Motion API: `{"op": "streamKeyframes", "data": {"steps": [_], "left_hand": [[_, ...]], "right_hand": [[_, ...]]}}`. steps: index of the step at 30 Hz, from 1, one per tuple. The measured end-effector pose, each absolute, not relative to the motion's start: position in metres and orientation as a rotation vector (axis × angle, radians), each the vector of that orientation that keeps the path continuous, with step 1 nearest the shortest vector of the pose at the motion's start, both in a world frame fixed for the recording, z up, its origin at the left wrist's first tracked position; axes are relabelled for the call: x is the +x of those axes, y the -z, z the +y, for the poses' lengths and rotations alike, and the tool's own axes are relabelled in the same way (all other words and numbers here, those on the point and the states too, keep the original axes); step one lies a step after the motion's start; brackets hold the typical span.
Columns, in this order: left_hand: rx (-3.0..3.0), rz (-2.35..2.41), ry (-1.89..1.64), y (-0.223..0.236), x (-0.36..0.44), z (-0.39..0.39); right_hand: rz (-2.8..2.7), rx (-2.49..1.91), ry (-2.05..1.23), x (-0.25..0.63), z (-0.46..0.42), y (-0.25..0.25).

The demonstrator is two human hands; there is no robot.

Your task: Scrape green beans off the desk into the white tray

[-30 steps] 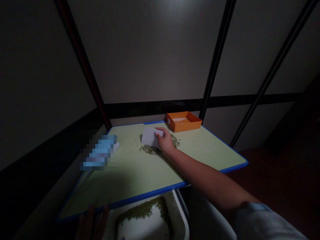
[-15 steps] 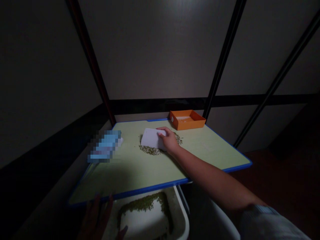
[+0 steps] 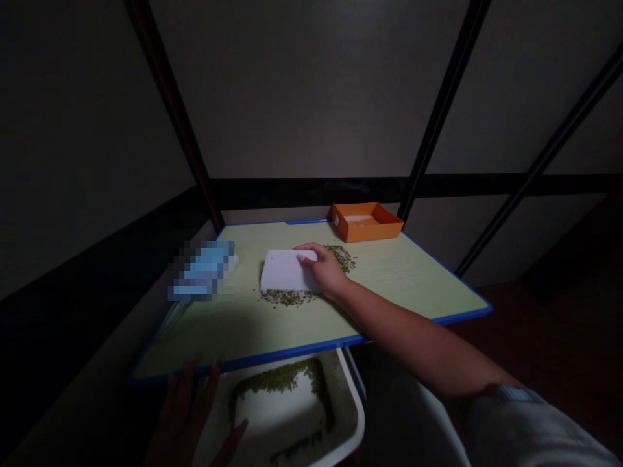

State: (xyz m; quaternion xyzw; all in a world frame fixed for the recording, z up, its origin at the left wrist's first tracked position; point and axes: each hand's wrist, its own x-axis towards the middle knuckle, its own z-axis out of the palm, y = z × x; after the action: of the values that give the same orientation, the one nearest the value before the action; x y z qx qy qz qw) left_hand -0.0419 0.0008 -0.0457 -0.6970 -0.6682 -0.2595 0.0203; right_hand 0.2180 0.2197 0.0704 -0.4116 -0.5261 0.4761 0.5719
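Observation:
My right hand (image 3: 325,267) reaches over the pale green board (image 3: 413,285) and grips a flat white card (image 3: 287,269), thumb on its near face. Small greenish grains (image 3: 287,298) lie scattered along the card's lower edge, and more are spread behind my right hand. The card hides part of them. At the lower left, my left hand (image 3: 187,415) is in deep shadow, its fingers spread and its thumb over the white basin (image 3: 357,415). Inside the basin, similar grains line the far and right sides. Whether the left hand presses on the rim is too dark to make out.
An orange open box (image 3: 372,230) with some whitish matter inside stands at the board's far right corner. A blurred-out light blue item (image 3: 204,269) lies at the left edge. The board's blue rim (image 3: 292,355) overhangs the basin. Panelled walls rise behind and at left.
My right hand has slid the white card slightly left across the board, uncovering more grains on the right. The view has tipped down a little. My left hand stays beside the basin.

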Motion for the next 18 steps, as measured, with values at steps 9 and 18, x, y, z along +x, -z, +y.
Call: {"op": "streamKeyframes", "data": {"steps": [9, 18], "left_hand": [[-2.189, -2.187, 0.823, 0.035, -0.034, -0.005], [-2.199, -2.229, 0.809, 0.030, -0.032, -0.006]], "right_hand": [[-1.249, -0.949, -1.242, 0.214, 0.210, -0.074], [-1.246, -0.886, -1.306, 0.213, 0.204, -0.077]]}}
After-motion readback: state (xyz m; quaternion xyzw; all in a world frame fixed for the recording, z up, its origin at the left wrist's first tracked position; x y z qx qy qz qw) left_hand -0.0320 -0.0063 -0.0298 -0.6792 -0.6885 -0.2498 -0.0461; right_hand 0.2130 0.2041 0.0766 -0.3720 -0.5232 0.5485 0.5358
